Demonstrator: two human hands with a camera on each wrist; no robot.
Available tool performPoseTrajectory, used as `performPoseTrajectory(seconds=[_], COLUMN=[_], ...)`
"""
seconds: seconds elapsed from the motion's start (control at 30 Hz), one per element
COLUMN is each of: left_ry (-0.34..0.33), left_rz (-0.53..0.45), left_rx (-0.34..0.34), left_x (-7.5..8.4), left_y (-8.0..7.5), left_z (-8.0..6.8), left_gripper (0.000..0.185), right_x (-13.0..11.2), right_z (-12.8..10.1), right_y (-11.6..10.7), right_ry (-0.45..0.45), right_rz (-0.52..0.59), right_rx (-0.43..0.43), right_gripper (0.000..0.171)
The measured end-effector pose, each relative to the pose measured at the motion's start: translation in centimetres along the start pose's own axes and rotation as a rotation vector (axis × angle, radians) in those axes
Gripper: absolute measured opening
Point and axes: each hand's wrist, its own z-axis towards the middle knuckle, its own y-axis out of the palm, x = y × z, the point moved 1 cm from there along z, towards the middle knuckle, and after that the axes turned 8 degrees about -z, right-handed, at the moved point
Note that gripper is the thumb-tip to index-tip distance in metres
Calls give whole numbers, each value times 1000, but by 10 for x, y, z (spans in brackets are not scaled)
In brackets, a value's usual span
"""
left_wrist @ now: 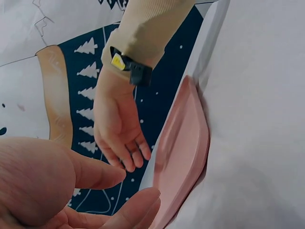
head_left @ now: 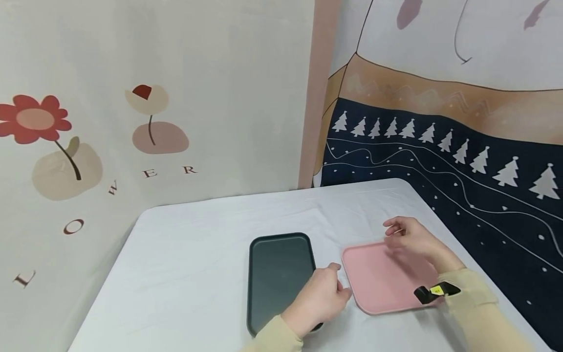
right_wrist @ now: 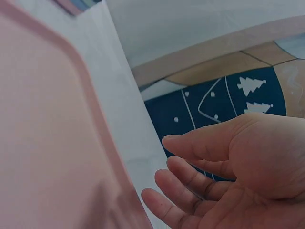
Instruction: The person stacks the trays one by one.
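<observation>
A pink tray [head_left: 378, 281] lies flat on the white-covered table, to the right of a dark green tray [head_left: 279, 274]. My right hand [head_left: 413, 239] hovers over the pink tray's far right part, fingers loosely bent and nothing in them. In the right wrist view that hand [right_wrist: 219, 176] is apart from the pink tray's edge [right_wrist: 90, 90]. Between the two trays hangs my left hand [head_left: 318, 296], covering part of the green tray's right edge. Thumb and fingers of the left hand [left_wrist: 90, 181] stand apart with nothing between them in the left wrist view.
The white cloth-covered table [head_left: 189, 274] reaches back to a pale curtain [head_left: 237, 98] printed with flowers and letters. A dark blue cloth [head_left: 475, 181] with white trees hangs along the right side. On my right wrist sits a black strap device [head_left: 437, 292].
</observation>
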Motion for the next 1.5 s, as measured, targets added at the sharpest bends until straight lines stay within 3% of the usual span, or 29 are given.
performPoseTrajectory(seconds=[0.43, 0.63, 0.83, 1.0, 1.5], left_ry=[-61, -113, -148, -155, -161], left_rz=[115, 70, 79, 96, 130], left_rx=[6, -19, -25, -31, 10], left_x=[3, 0, 0, 2, 2], left_y=[29, 38, 44, 49, 60], left_z=[9, 9, 12, 16, 21], left_gripper=[62, 62, 73, 78, 82], right_x=[17, 29, 37, 38, 49], right_z=[16, 21, 24, 22, 18], right_y=[-12, -12, -11, -13, -12], right_ry=[-96, -110, -102, -77, -122], right_rz=[-128, -151, -241, -265, -387], right_rx=[58, 44, -14, -50, -97], right_gripper=[41, 38, 30, 27, 19])
